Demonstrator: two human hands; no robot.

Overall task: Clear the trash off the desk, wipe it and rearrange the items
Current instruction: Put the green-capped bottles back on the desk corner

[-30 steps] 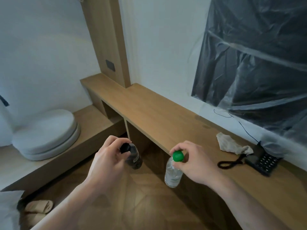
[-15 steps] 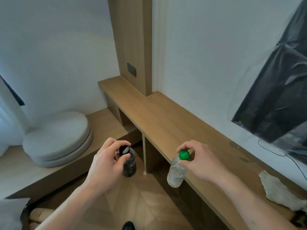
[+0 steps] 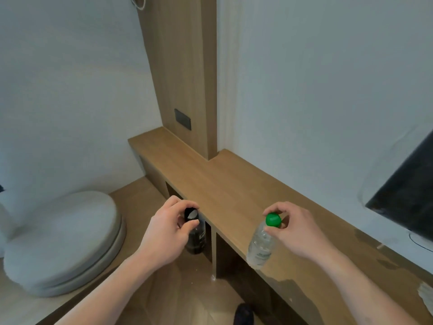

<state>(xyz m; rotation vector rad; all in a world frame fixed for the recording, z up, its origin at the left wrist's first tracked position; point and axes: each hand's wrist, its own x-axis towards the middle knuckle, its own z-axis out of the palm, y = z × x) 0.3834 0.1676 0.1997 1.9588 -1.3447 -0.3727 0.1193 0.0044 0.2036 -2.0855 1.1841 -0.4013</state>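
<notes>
Each hand carries a bottle by its top. The left hand (image 3: 168, 233) has its fingers and thumb curled round the neck of a dark bottle (image 3: 195, 238) with a black cap, so the body hangs below the knuckles, out over the floor and just off the front edge of the bench (image 3: 225, 184). The right hand (image 3: 293, 231) pinches the green cap (image 3: 273, 219) of a clear bottle (image 3: 261, 245), which hangs a little tilted, its lower part over the bench's front edge. I cannot tell whether it touches the wood or hangs just above it.

Holding both by the neck looks like a carrying grip, the easy way to move two bottles at once with a light hold. The clear one looks nearly empty, so it probably weighs very little. The dark one's contents cannot be read.

The stretch of bench ahead, up to the wooden pillar (image 3: 182, 78) with its dark wall plate (image 3: 182, 119), carries nothing, which suggests these bottles are either being taken away as trash or brought along to be set down. I would not say which.

At the far right edge, part of a crumpled pale cloth (image 3: 427, 294) lies on the bench, and a dark plastic-covered screen (image 3: 407, 186) hangs on the wall. A round grey cushion (image 3: 61, 240) sits on the lower ledge to the left.
</notes>
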